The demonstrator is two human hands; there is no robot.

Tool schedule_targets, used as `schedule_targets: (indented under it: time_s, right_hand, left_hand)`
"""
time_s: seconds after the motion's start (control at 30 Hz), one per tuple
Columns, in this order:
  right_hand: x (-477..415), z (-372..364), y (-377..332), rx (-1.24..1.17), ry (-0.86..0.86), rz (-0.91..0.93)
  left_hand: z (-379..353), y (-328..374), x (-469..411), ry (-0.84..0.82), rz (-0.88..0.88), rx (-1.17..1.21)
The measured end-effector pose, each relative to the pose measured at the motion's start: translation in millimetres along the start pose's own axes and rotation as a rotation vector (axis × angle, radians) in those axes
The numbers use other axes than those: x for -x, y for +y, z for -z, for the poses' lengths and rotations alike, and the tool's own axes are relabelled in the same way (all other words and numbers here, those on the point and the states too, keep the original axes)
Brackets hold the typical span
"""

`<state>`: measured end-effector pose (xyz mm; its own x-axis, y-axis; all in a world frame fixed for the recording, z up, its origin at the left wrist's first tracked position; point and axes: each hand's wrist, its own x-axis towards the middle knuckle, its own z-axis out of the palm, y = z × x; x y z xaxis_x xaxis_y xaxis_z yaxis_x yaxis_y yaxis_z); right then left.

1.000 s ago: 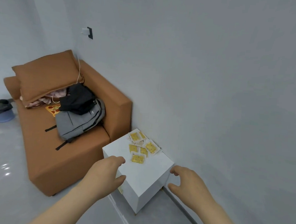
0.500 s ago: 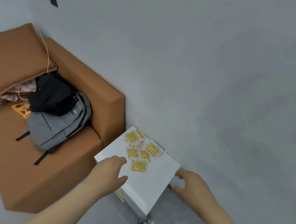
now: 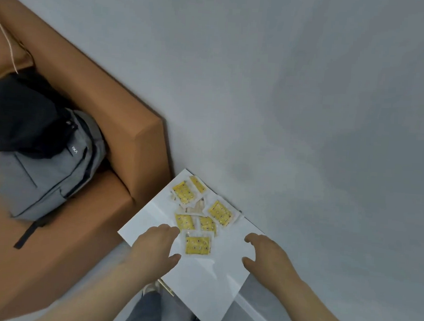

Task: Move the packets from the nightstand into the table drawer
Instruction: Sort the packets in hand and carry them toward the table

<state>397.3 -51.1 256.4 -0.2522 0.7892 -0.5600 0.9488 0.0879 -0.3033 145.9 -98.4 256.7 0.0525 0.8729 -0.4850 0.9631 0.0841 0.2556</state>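
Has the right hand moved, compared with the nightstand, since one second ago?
Yes. The right hand was off the nightstand, beside its edge; now it is over the white top, closer to the packets, not touching them.

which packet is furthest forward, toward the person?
The packet lying between the left hand and right hand on the nightstand. All the others lie behind it, closer to the wall.
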Motion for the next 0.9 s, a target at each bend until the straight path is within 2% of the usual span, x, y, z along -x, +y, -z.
schedule_targets:
  time_s: [0.23, 0.4, 0.5, 0.63, 0.9]
  right_hand:
    - [-92.7, -41.2, 12.6, 0.006, 0.033, -0.02]
    - [-157.5, -86.1, 22.0, 0.028, 0.023, -0.032]
    - [-191.5, -111.1, 25.5, 0.021, 0.036, -0.038]
    - [-231.9, -133.5, 31.0, 0.002, 0.1, -0.026]
    - [-262.8, -171.0, 39.0, 0.071, 0.118, -0.059]
  left_hand:
    - [-49.3, -29.9, -92.6, -0.066, -0.091, -0.027]
    - [-105.9, -55.1, -147.8, -0.033, -0.168, -0.073]
    - [-145.3, -72.2, -171.3, -0.007, -0.123, -0.115]
    - [-184.8, -85.2, -193.7, 0.0, -0.06, -0.014]
    - [-212.3, -83.5, -220.6, 0.109, 0.028, -0.016]
